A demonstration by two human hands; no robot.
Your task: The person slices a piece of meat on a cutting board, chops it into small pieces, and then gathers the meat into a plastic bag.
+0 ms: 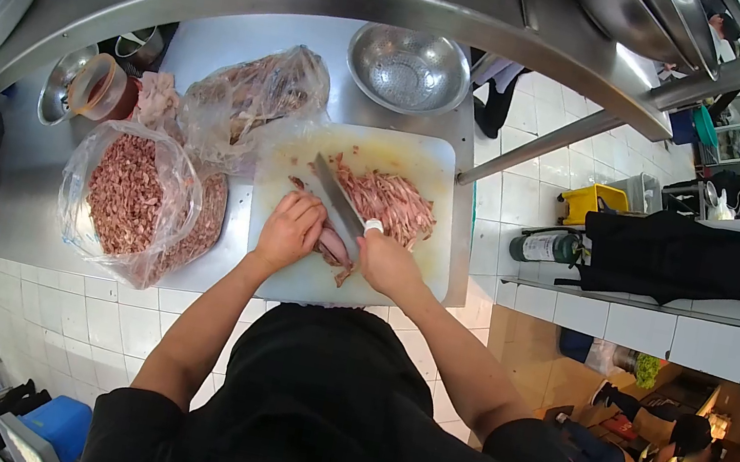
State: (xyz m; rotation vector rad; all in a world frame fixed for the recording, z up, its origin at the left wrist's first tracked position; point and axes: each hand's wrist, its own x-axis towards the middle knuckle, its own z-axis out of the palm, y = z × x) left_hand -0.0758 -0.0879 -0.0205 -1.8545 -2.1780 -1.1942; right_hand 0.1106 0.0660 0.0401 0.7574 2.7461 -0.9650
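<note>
A white cutting board [416,279] lies on the steel table under both hands. My right hand [387,262] grips a knife [337,194] by its white handle, the broad blade angled to the far left across the board. My left hand [292,229] has its fingers curled and pressed down on a piece of pinkish meat [334,246], just left of the blade. Much of that piece is hidden under the hand. Thin strips of cut meat [394,206] are heaped to the right of the knife.
Left of the board stands an open plastic bag of chopped meat [128,188]. Behind it are a bag of larger pieces [259,103], a plastic tub [103,88] and a metal bowl [61,86]. A colander [408,70] sits at the back. A steel shelf [331,2] spans overhead.
</note>
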